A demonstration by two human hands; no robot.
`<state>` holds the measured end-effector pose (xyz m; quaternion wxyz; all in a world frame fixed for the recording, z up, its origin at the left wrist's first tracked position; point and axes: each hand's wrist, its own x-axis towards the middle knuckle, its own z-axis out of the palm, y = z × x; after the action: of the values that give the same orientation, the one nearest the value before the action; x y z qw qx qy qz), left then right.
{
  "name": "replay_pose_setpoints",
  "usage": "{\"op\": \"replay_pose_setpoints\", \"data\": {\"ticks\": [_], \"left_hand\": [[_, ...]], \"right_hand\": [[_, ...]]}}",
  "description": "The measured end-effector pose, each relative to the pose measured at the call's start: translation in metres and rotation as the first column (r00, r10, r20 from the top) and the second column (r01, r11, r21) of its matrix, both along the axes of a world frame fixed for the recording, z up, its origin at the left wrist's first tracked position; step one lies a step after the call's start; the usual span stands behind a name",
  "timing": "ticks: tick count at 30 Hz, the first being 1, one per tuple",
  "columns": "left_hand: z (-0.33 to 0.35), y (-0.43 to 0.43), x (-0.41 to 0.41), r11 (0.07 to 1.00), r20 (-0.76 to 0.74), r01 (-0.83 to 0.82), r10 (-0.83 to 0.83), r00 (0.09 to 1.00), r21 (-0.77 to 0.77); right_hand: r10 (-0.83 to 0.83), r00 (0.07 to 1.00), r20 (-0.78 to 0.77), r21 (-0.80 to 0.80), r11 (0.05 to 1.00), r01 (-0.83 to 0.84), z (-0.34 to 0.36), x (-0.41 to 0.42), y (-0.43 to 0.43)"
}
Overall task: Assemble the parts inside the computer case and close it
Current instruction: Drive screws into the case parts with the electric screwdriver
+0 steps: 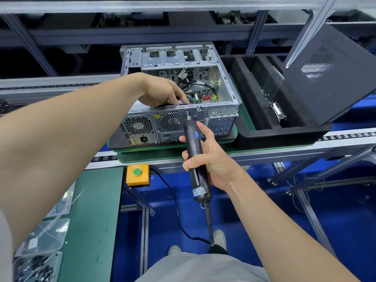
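Note:
An open grey computer case [227, 86] lies on its side on a green pallet [244, 117], rear panel with fan grilles facing me. My left hand [160, 89] reaches down inside the case near its rear edge, fingertips on a dark part that is mostly hidden. My right hand [209, 153] grips a black electric screwdriver [194, 151]; the bit points up at the top edge of the rear panel. The black side panel [329, 78] leans upright at the right.
A black foam tray [264, 131] with long slots sits right of the case, a metal part in one slot. A yellow box with a green button [137, 174] hangs below the conveyor. Clear bins of screws [38, 265] stand at the lower left on a green mat.

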<state>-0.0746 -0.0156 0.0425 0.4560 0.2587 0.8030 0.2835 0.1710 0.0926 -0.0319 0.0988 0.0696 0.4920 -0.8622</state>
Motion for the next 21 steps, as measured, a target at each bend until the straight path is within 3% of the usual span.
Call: {"op": "replay_pose_setpoints", "data": {"ticks": [21], "left_hand": [[0.0025, 0.0022, 0.0076, 0.999, -0.022, -0.050, 0.050, 0.999, -0.003]], "right_hand": [[-0.004, 1.000, -0.011, -0.012, 1.000, 0.004, -0.0009, 0.0000, -0.0006]]}}
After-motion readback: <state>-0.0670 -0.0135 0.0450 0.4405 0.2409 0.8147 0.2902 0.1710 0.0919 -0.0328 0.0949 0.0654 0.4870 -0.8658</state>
